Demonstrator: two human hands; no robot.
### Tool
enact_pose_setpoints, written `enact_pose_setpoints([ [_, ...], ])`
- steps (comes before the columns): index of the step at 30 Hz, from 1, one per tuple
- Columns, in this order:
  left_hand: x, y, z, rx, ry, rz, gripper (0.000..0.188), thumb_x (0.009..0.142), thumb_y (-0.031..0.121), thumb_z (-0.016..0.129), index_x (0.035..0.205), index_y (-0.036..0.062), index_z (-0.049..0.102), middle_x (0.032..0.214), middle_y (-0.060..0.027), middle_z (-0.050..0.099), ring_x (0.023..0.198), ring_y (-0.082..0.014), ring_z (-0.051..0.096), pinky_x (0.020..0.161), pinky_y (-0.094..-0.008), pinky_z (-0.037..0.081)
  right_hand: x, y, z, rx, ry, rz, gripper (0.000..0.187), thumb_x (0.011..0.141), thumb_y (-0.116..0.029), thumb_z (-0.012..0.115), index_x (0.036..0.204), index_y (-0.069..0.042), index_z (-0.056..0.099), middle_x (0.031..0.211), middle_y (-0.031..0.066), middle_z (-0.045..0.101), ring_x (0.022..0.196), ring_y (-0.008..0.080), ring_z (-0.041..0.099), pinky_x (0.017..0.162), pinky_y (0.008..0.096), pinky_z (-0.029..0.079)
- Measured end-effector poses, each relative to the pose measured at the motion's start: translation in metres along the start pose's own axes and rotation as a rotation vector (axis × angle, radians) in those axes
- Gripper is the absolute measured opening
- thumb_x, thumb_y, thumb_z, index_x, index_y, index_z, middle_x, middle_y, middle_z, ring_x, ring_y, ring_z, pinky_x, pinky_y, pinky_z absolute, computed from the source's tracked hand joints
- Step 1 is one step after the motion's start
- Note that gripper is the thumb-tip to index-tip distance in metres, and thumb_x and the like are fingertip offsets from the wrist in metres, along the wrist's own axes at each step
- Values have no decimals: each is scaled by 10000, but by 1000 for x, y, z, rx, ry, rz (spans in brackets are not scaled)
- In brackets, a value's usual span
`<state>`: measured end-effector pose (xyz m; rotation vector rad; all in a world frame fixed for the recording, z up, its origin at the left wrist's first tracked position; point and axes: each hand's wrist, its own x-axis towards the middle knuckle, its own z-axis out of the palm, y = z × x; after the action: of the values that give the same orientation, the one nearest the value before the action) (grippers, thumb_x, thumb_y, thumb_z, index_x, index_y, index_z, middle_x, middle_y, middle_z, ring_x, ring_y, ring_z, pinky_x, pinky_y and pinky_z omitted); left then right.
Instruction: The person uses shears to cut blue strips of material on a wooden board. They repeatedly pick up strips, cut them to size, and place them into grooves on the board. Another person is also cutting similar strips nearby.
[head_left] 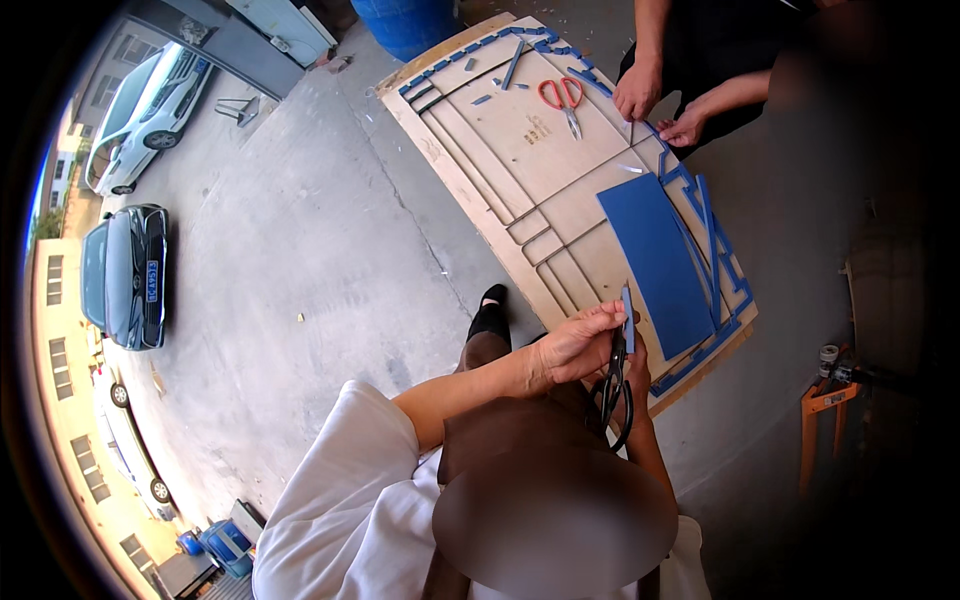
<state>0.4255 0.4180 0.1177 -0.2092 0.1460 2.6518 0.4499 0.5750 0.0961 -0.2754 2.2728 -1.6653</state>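
Between the fingers of my left hand (582,342) is a short blue foam strip (628,318), held up over the near end of the board. My right hand (638,374), partly hidden behind the tool, grips a pair of black-handled scissors (612,388). The scissors' blades reach up to the strip; whether they touch it I cannot make out. Just beyond my hands a large blue foam sheet (655,262) lies on the pale wooden board (465,135), with narrow blue strips (708,240) along its right side.
Thin dark strips stand in grooves across the board, and blue pieces line its far and right edges. Red-handled scissors (566,104) lie near the far end. A co-worker's hands (640,95) work at the right edge. A blue barrel (405,25) and an orange stand (828,400) flank the board.
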Motion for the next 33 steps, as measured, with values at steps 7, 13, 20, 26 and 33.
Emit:
enact_pose_setpoints([
  [7,-6,22,20,-39,-14,10,199,898,232,620,1026,91,563,986,-10,574,960,-163,553,846,-342,472,31,-29,17,29,8,-98,996,519,-413,867,1327,-54,407,1265,124,483,1162,260,492,985,365,397],
  [13,-12,60,35,-18,-93,-165,296,907,352,569,1039,90,524,984,-89,591,880,-220,592,575,-289,474,82,-19,108,393,698,-301,679,719,-277,685,1265,-8,386,1240,129,478,1142,260,479,997,342,379],
  [20,-19,121,16,-57,-107,-272,171,927,261,569,1025,121,558,1073,-15,555,998,-154,514,896,-372,428,102,-93,137,115,762,-560,365,941,-252,479,1158,41,470,1257,176,448,1132,285,475,969,355,406],
  [26,-38,189,-2,-20,-201,-386,152,930,222,566,1053,132,556,1167,-34,551,1093,-195,518,977,-379,394,99,-125,137,-240,548,-441,506,967,-411,411,1170,39,522,1295,188,472,1168,308,478,981,445,391],
  [33,-98,291,21,178,-270,-521,135,936,136,532,1050,64,538,1395,-156,434,1299,-317,416,1027,-405,370,68,-146,163,-50,605,-186,551,937,-488,475,1169,12,494,1139,160,518,898,268,594,798,402,494],
])
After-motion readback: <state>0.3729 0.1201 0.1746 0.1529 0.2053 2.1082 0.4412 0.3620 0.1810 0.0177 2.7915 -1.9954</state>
